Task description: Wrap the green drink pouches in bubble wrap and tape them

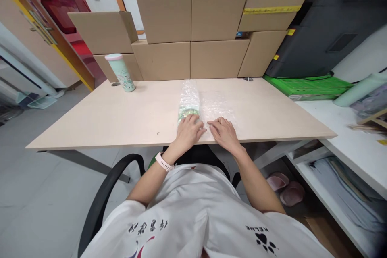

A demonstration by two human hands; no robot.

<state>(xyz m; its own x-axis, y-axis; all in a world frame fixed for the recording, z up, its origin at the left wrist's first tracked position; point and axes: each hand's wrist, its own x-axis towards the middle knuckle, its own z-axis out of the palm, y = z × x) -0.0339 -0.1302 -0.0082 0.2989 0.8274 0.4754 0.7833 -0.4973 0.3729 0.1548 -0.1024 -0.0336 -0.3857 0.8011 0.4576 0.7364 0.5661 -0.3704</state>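
A sheet of clear bubble wrap lies on the table in front of me. Its left part is folded over a green-and-white item, whose kind I cannot make out through the plastic. My left hand rests on the near end of this wrapped bundle, fingers bent over it and nothing gripped. On the right, my right hand lies on the flat part of the wrap near the table's front edge, its fingers loosely spread. A small gap separates the two hands.
Stacked cardboard boxes line the back of the wooden table. A mint tumbler with a pink lid stands at the back left. To the right are a green box and a white shelf unit. A chair armrest is at lower left.
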